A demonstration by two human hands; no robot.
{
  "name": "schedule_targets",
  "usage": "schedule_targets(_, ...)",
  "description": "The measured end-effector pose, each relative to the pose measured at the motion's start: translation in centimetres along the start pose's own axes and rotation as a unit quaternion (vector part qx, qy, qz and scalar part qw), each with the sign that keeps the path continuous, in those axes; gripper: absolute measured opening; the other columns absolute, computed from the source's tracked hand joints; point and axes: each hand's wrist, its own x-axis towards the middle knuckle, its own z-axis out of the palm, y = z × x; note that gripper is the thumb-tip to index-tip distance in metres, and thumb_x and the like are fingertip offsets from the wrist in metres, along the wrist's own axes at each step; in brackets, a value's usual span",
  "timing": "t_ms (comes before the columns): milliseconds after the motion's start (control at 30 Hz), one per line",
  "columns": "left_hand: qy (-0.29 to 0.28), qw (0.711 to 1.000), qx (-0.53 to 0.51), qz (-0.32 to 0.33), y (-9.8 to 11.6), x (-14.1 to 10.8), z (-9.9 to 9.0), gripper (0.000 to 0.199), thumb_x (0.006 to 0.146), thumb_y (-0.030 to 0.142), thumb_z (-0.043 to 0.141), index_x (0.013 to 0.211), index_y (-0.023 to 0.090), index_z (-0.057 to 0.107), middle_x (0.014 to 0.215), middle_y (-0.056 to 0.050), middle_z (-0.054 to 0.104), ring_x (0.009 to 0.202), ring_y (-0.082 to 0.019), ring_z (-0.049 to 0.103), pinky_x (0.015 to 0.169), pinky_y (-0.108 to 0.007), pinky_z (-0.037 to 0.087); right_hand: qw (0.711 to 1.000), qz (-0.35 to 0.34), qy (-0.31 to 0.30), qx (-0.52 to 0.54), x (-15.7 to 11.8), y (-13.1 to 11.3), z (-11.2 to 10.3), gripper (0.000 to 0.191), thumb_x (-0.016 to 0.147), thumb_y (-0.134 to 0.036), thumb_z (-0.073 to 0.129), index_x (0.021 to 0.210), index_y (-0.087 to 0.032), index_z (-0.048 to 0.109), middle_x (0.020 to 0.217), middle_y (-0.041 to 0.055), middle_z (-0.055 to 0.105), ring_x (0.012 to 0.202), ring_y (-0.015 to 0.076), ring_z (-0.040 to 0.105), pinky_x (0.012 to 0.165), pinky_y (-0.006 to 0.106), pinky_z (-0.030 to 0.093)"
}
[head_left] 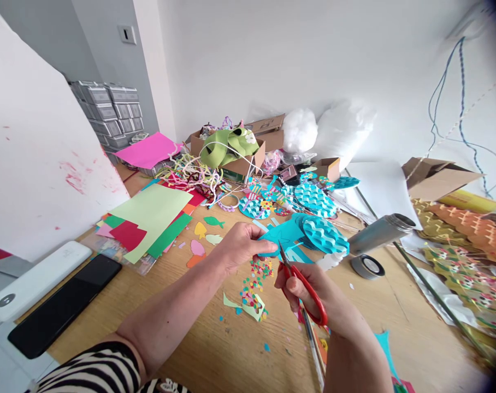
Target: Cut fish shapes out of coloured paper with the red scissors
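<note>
Between the thumb and fingers of my left hand (pixel 243 246) is a piece of blue paper (pixel 281 234) with a faint drawn outline. My right hand (pixel 307 289) is closed on red-handled scissors (pixel 313 299), whose blades point up and meet the paper's lower edge. Just behind the paper lies a wavy blue disc (pixel 325 236). Small coloured paper dots (pixel 252 286) and pale green scraps (pixel 254 309) are scattered on the table below my hands. Cut paper fish, among them a green one (pixel 213 221) and a yellow one (pixel 199 230), lie left of my left hand.
Coloured paper sheets (pixel 152 213), a black phone (pixel 65 305) and a white power bank (pixel 37 278) are at left. A metal flask (pixel 381 233) lies at right beside its lid (pixel 367 267). Boxes, cords and white stuffing (pixel 300 130) line the back; egg-tray pieces (pixel 469 232) sit far right.
</note>
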Motion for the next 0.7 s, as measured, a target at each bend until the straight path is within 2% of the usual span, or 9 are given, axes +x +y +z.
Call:
schedule_targets(367,-0.013,1.0,0.002,0.001,-0.15,0.06,-0.15,0.02,0.057,0.03,0.069,0.058,0.012,0.06,0.05,0.002,0.052,0.046,-0.007,0.041,0.046,-0.022,0.03,0.999,-0.039,-0.013,0.013,0.05,0.45,0.0,0.058,0.081,-0.071,0.048,0.074,-0.014,0.057,0.054,0.0005,0.053,0.047,0.0111,0.049,0.043,0.022,0.036)
schedule_targets(700,-0.009,1.0,0.005,-0.005,-0.18,0.1,-0.14,0.02,0.057,0.03,0.068,0.06,0.012,0.062,0.051,0.002,0.053,0.046,-0.006,0.042,0.046,-0.021,0.03,1.0,-0.009,-0.007,0.005,-0.11,0.06,-0.01,0.058,0.078,-0.073,0.051,0.073,-0.014,0.054,0.051,-0.0019,0.048,0.042,0.0113,0.048,0.039,0.021,0.032)
